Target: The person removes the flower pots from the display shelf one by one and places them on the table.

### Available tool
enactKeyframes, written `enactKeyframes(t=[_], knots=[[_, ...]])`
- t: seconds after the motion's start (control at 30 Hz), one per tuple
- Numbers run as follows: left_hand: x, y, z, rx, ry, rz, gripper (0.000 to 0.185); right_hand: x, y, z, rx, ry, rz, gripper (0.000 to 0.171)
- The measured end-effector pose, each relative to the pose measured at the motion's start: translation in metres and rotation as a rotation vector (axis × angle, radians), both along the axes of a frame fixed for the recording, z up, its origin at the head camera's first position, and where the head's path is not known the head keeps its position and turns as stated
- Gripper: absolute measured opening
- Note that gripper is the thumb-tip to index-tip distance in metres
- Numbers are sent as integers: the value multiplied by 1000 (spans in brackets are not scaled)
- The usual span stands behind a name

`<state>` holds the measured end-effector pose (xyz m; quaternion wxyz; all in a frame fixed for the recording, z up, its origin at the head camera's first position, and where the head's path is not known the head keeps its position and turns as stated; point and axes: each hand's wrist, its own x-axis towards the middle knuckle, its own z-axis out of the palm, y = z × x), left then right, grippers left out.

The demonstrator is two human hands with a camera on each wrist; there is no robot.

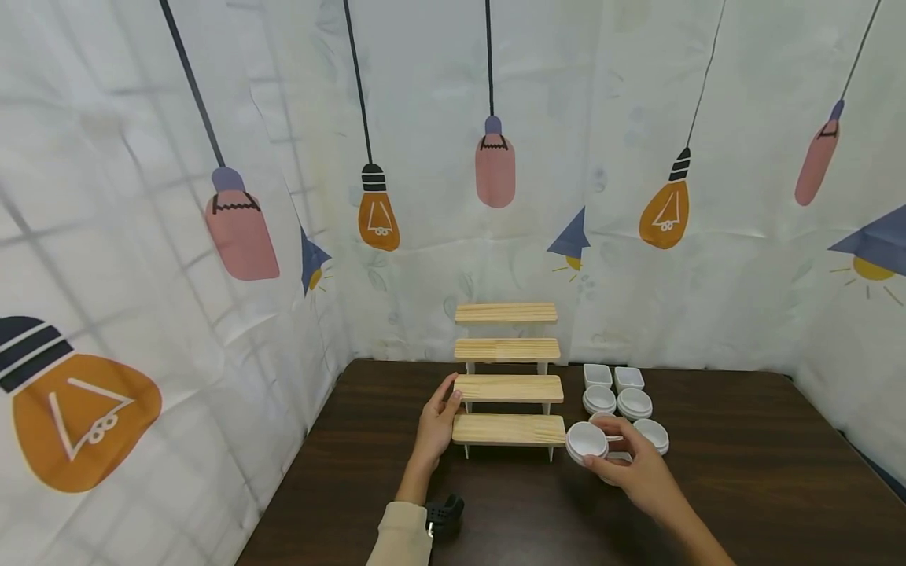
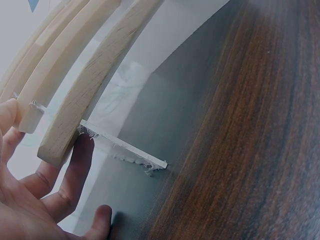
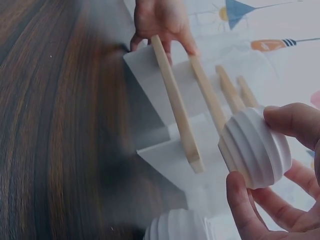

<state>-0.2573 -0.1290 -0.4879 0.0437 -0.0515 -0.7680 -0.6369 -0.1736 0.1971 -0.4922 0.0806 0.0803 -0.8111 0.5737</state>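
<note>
A tiered display stand (image 1: pixel 508 387) with pale wooden steps and white supports stands on the dark table. My left hand (image 1: pixel 433 428) grips its left end; in the left wrist view, fingers (image 2: pixel 75 172) curl under the lowest step and the thumb is by a higher one. To the right of the lowest step, my right hand (image 1: pixel 640 475) holds a small white round ramekin (image 1: pixel 587 440), its ribbed side (image 3: pixel 255 147) showing in the right wrist view between thumb and fingers. Part of another dish near this hand is hidden behind it.
Right of the stand, white square dishes (image 1: pixel 598 376) sit at the back, with round ramekins (image 1: pixel 635 403) in front of them. The brown table (image 1: pixel 750 464) meets a white patterned curtain (image 1: pixel 425 291) at the back and left.
</note>
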Motion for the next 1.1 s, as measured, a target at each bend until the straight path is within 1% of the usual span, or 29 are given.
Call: enactKeyframes(t=[0.2, 0.4, 0.6, 0.63, 0.77, 0.83, 0.87, 0.97, 1.0, 1.07, 1.1], knots=[[-1, 0, -1, -4, -2, 8, 48, 4, 9, 1, 8, -4, -22, 54], [-2, 0, -2, 4, -13, -1, 48, 5, 17, -1, 55, 38, -54, 51], [-3, 1, -3, 2, -14, 2, 49, 8, 27, 0, 59, 11, -78, 52], [-4, 1, -4, 3, -16, 6, 49, 8, 29, -1, 61, 8, -82, 51], [-16, 1, -22, -8, -13, 37, 49, 11, 36, -3, 61, 17, -84, 51], [-15, 1, -21, -18, -9, 38, 48, 12, 40, -5, 66, 27, -91, 51], [-16, 1, -23, -21, -8, 38, 48, 13, 42, -6, 69, 34, -95, 51], [-17, 1, -23, -15, -20, 41, 49, 16, 48, -8, 92, 48, -120, 53], [-18, 1, -25, -14, -14, 39, 49, 16, 50, -9, 101, 49, -128, 52], [-24, 0, -37, -12, -14, 51, 50, 18, 53, -11, 113, 47, -143, 52], [-25, 0, -39, -15, -9, 55, 50, 19, 55, -12, 119, 44, -151, 52]])
